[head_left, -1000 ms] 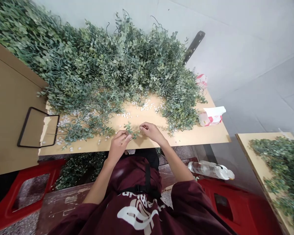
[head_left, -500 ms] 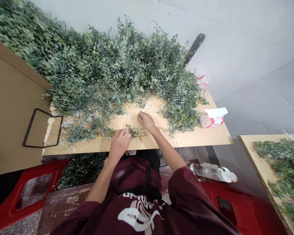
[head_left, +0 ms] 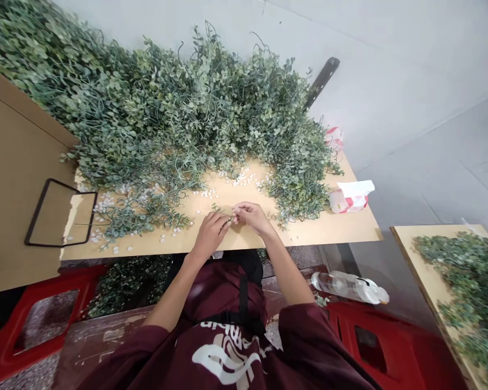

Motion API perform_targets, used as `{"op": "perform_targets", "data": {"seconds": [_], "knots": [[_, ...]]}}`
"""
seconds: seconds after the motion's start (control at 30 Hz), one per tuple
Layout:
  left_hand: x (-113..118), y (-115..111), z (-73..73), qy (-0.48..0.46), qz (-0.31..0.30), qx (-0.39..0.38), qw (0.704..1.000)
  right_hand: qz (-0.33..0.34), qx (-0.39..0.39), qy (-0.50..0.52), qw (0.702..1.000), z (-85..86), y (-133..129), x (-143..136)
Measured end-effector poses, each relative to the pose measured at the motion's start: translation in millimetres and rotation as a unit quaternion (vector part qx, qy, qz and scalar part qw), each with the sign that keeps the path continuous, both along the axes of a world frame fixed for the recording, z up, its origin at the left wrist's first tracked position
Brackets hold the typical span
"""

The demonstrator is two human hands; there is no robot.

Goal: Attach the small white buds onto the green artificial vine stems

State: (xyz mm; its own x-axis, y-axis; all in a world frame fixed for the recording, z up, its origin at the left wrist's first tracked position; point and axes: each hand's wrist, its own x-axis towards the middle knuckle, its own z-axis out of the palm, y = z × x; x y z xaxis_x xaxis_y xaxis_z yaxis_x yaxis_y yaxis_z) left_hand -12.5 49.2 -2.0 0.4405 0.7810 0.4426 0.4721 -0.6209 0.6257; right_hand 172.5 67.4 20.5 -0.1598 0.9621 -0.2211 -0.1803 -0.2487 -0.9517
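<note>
Low over the near middle of the wooden table (head_left: pixel 244 238), my two hands meet fingertip to fingertip. My left hand (head_left: pixel 209 234) is closed on a small sprig of artificial greenery (head_left: pixel 215 208), whose leaves poke out above the knuckles. Most of that sprig is hidden by the fingers. My right hand (head_left: pixel 252 218) pinches at the sprig's end; whatever lies between its fingertips is too small to make out. Small white plastic bits (head_left: pixel 244 177) lie scattered just beyond the hands. More loose sprigs (head_left: pixel 134 216) lie to the left among similar white bits.
A thick heap of artificial greenery (head_left: pixel 179 103) lines the back against the wall. Cardboard (head_left: pixel 24 179) and a black wire frame (head_left: pixel 32 216) stand at left. A tissue pack (head_left: pixel 350 197) sits at the right end. Below are a plastic bottle (head_left: pixel 350 286) and red stools (head_left: pixel 390 341).
My right hand has come back from beside the white bits toward my left hand, and their fingertips now meet. My left hand has shifted slightly right with the sprig.
</note>
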Motion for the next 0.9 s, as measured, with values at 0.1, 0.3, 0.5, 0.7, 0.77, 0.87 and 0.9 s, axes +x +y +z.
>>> {"op": "perform_targets", "data": {"seconds": [0.1,0.3,0.5,0.7,0.77,0.87,0.9], "knots": [[-1,-1,-2.7,-0.058,-0.021,-0.019,0.998,-0.007,-0.031,0.071,0.997,0.7,-19,-2],[-4,-1,-0.3,-0.074,-0.047,-0.055,0.995,0.000,-0.045,0.141,0.989,-2.2,-33,-14],[-6,-1,3.4,-0.059,-0.042,-0.064,0.995,0.009,-0.051,0.162,0.985,-7.7,-33,-20],[-6,-1,4.4,-0.050,-0.059,-0.082,0.994,0.001,-0.079,0.162,0.984,-11.6,-33,-21],[-6,0,5.0,-0.046,-0.065,-0.089,0.993,-0.003,-0.085,0.167,0.982,-12.2,-33,-21],[-6,0,5.9,-0.040,-0.073,-0.103,0.991,-0.009,-0.092,0.171,0.981,-12.6,-33,-21],[-6,0,6.3,-0.040,-0.074,-0.107,0.991,-0.008,-0.093,0.170,0.981,-12.6,-33,-21]]}}
